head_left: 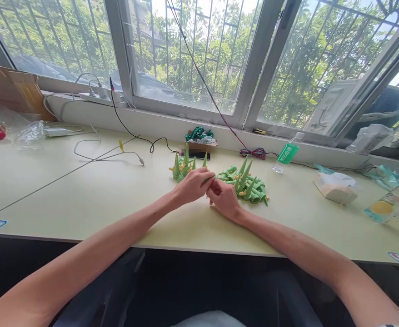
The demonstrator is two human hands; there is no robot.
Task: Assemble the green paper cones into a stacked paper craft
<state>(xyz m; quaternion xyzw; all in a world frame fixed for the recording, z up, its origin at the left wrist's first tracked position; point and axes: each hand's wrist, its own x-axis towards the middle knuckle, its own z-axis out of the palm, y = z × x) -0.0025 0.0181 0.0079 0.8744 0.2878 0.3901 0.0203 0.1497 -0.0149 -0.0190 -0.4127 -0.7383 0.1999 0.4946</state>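
Note:
My left hand (196, 184) and my right hand (224, 199) meet above the table, fingertips pinched close together. A sliver of green shows at the left fingers; whatever lies between the hands is too small and covered to name. Just behind my left hand stands a cluster of pointed green pieces (186, 165) with small yellow bits. Beside my right hand lies a pile of green tubular pieces (256, 193), with several tall green cones (243, 175) rising from it and yellow bits among them.
Behind the clusters sit a small box with dark green material (199, 135) and a dark phone-like object (204, 156). Rightward are a bottle with a green label (288, 153), a tissue pack (336, 187) and a clear orange-printed package (383, 206). A white cable (111, 156) lies left on the table (66, 195).

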